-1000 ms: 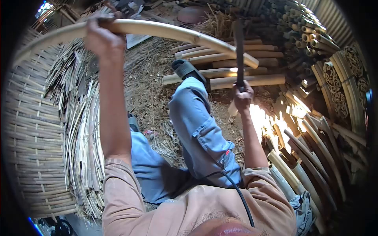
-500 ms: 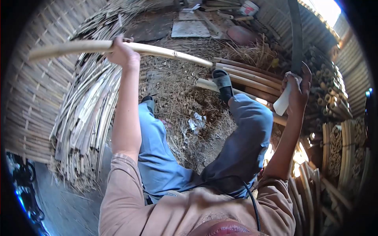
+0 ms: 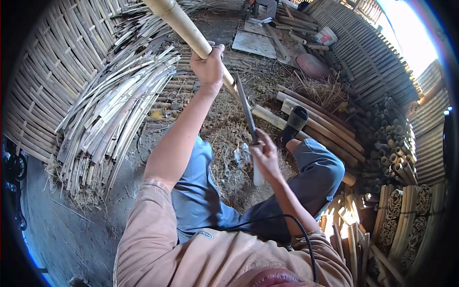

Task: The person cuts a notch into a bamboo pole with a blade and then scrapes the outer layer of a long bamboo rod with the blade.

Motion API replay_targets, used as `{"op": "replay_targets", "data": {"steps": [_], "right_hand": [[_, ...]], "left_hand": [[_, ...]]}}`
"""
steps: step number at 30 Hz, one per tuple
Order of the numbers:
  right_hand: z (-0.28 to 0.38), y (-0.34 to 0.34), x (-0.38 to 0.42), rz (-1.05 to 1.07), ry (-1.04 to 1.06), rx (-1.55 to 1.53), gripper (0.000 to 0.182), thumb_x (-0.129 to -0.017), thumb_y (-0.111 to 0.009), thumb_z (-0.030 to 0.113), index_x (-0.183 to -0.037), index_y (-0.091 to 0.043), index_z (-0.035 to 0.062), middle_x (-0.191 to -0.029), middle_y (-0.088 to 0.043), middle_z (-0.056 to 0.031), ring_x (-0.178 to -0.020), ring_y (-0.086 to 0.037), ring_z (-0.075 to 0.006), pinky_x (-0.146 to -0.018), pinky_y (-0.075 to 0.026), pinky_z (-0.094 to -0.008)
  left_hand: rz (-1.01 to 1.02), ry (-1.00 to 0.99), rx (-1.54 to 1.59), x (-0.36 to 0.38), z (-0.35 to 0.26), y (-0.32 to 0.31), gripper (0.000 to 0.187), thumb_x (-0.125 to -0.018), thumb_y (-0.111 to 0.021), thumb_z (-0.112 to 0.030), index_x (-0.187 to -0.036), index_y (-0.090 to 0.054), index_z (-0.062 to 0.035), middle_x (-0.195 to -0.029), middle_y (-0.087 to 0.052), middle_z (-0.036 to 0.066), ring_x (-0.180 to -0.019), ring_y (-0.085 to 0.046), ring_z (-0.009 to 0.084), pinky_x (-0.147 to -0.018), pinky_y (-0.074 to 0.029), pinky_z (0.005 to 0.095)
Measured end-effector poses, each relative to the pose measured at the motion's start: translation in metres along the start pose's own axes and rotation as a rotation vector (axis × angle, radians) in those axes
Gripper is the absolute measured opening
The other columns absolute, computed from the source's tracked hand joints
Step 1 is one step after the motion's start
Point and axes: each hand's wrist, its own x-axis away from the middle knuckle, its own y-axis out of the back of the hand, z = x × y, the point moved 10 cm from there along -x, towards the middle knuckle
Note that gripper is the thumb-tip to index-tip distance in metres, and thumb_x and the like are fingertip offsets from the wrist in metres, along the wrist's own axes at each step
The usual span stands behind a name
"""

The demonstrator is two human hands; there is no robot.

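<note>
Ok so the left hand [image 3: 207,69] is wrapped round a bamboo pole [image 3: 185,31], which slants from up past the knuckles down toward the floor [image 3: 220,131]. Right hand [image 3: 268,159] has its fingers curled on a knife [image 3: 246,109], blade right beside the pole's lower stretch; can't tell if they touch.

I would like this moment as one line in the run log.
left hand: grips pole | right hand: grips knife | knife: overlaps pole in view | contact: unclear
</note>
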Motion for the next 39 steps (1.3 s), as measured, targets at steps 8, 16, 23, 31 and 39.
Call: {"op": "replay_targets", "data": {"steps": [8, 16, 23, 31, 39], "right_hand": [[-0.093, -0.009, 0.000, -0.010, -0.164, 0.023, 0.033, -0.103, -0.058, 0.015, -0.134, -0.053, 0.0053, -0.065, -0.049, 0.0048, -0.047, -0.048, -0.0060, -0.042, -0.042, -0.0266], [0.062, -0.072, -0.015, -0.003, 0.221, 0.400, 0.042, -0.092, -0.065, 0.010, -0.132, -0.052, 0.0018, -0.081, -0.064, -0.0147, -0.068, -0.065, -0.0264, -0.062, -0.051, -0.0422], [-0.118, -0.020, -0.046, -0.067, -0.075, 0.546, 0.024, -0.091, -0.062, 0.005, -0.115, -0.064, 0.0048, -0.081, -0.069, -0.0134, -0.071, -0.069, -0.0239, -0.065, -0.053, -0.0343], [0.037, -0.083, -0.044, -0.021, 0.248, 0.414, 0.033, -0.089, -0.063, 0.004, -0.121, -0.059, 0.0025, -0.073, -0.064, -0.0192, -0.061, -0.064, -0.0338, -0.061, -0.051, -0.0403], [-0.099, -0.021, -0.063, -0.114, -0.062, 0.561, 0.012, -0.087, -0.064, 0.011, -0.094, -0.063, 0.0011, -0.078, -0.066, -0.0246, -0.074, -0.067, -0.0428, -0.065, -0.051, -0.0496]], "left_hand": [[0.022, 0.134, -0.130, -0.001, -0.003, 0.014, 0.020, -0.079, -0.078, 0.001, -0.093, -0.064, -0.0031, -0.075, -0.063, 0.004, -0.062, -0.060, 0.0137, -0.058, -0.049, 0.0263], [0.374, -0.163, -0.065, -0.030, -0.078, 0.001, 0.016, -0.088, -0.073, -0.010, -0.098, -0.067, 0.0003, -0.069, -0.066, 0.006, -0.059, -0.063, 0.0137, -0.061, -0.057, 0.0319], [0.455, -0.063, -0.040, -0.004, -0.089, 0.013, 0.016, -0.087, -0.057, -0.003, -0.102, -0.060, 0.0016, -0.066, -0.047, 0.004, -0.059, -0.049, 0.0162, -0.063, -0.046, 0.0357], [0.417, -0.018, -0.001, -0.014, -0.080, 0.038, 0.012, -0.086, -0.058, -0.003, -0.097, -0.061, 0.0022, -0.065, -0.049, 0.005, -0.056, -0.050, 0.0177, -0.063, -0.048, 0.0371], [0.454, -0.057, -0.160, 0.006, -0.095, 0.024, 0.009, -0.085, -0.054, -0.011, -0.079, -0.050, -0.0052, -0.062, -0.044, 0.005, -0.057, -0.045, 0.0160, -0.064, -0.044, 0.0352]]}}
